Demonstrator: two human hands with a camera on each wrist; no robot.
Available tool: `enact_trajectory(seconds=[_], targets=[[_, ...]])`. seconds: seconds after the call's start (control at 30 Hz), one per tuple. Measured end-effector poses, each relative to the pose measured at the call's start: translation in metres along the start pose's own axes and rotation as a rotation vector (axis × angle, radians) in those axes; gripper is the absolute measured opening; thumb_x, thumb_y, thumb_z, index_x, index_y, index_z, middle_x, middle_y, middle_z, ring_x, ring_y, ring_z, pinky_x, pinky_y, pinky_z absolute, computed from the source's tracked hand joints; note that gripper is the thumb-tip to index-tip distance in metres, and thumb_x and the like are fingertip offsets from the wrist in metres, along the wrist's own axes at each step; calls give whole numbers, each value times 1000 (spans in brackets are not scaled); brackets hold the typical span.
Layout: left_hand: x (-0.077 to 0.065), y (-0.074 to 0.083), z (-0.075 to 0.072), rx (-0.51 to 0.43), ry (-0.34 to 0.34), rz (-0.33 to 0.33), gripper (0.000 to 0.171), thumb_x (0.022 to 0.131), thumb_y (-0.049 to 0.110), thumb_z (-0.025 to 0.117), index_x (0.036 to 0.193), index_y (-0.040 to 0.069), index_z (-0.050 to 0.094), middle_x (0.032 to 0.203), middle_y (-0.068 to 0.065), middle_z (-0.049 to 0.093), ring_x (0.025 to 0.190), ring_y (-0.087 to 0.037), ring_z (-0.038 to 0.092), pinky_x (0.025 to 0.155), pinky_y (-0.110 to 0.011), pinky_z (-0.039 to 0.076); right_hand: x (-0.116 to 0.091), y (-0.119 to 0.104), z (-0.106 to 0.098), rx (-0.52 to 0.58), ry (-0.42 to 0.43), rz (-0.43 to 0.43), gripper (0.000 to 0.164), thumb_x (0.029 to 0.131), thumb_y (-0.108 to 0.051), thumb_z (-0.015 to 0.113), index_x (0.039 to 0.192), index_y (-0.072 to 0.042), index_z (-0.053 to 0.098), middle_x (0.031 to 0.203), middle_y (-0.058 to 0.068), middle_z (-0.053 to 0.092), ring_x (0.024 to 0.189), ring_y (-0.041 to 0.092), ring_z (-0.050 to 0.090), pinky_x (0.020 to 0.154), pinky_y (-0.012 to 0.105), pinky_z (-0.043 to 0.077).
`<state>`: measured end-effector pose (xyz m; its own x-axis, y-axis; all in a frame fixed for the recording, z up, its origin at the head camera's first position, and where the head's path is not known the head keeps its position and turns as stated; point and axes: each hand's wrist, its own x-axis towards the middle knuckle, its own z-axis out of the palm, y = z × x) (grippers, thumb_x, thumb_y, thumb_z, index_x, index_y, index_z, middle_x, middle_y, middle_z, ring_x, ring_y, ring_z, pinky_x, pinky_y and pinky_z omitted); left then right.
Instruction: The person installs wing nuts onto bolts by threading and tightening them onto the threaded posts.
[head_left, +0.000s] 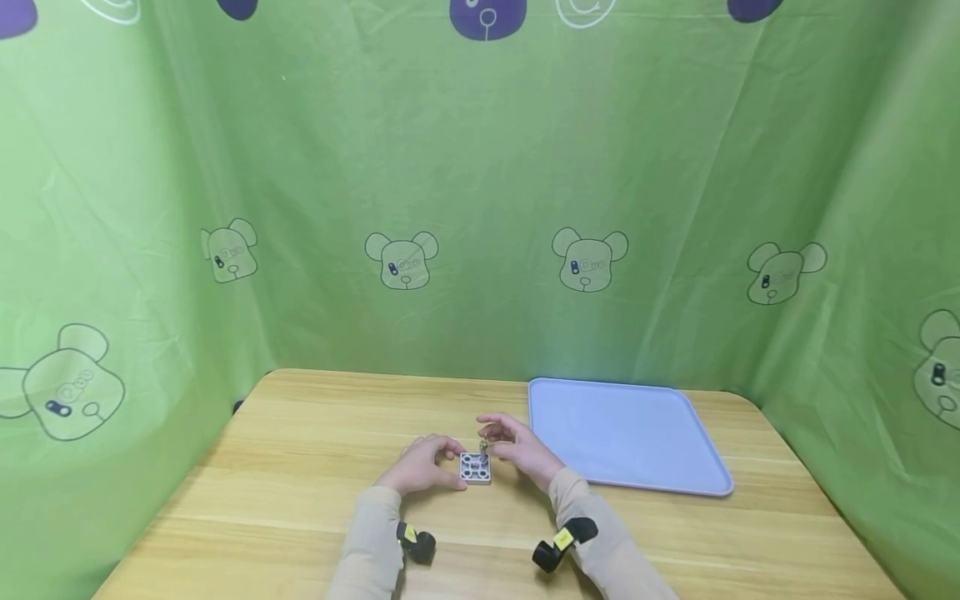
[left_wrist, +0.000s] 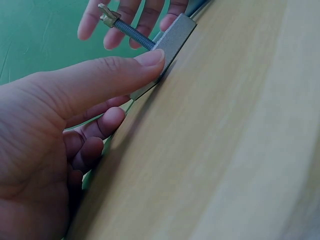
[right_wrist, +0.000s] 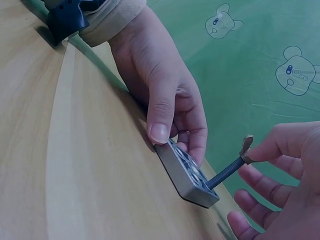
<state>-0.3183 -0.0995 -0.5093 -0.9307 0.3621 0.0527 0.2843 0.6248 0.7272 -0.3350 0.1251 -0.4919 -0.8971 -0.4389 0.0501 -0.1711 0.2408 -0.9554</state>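
A small square grey block with several round recesses in its top lies on the wooden table. My left hand grips its left side, the thumb along one edge. From the block's far right corner rises a threaded bolt, topped by a brass-coloured wing nut. Beside that nut is my right hand, its fingers spread and loosely bent. In the right wrist view one fingertip appears to touch the wing nut; the left wrist view shows the fingers behind it, with the right thumb hidden.
A pale blue tray lies on the table to the right, close behind the right forearm. Green curtains printed with bear heads hang around the back and sides. A black camera mount sits on each wrist.
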Motion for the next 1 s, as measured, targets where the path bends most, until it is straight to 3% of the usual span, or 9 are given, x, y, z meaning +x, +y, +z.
enact_trajectory(seconds=[0.27,0.63,1.0], targets=[[2,-2,1,-12,-7,-11,53,64,36,86,112,23,67,103,4,62,98,-15,49,91,-46,40,0,2,0,-49,-16,-7,42,87,-9,64,128,-3,57,131,21,58,125,36,50,108,56,35],[2,-3,1,0,-2,-6,52,64,36,86,111,24,67,102,5,62,98,-15,49,92,-46,39,1,3,2,-71,46,14,28,87,-13,67,112,-3,66,122,15,64,117,28,55,105,51,37],[2,-3,1,-7,-1,-11,52,64,36,86,111,24,67,103,5,62,99,-15,49,92,-47,40,1,1,6,-105,117,36,23,86,-11,68,107,-3,67,113,12,69,110,24,58,100,47,40]])
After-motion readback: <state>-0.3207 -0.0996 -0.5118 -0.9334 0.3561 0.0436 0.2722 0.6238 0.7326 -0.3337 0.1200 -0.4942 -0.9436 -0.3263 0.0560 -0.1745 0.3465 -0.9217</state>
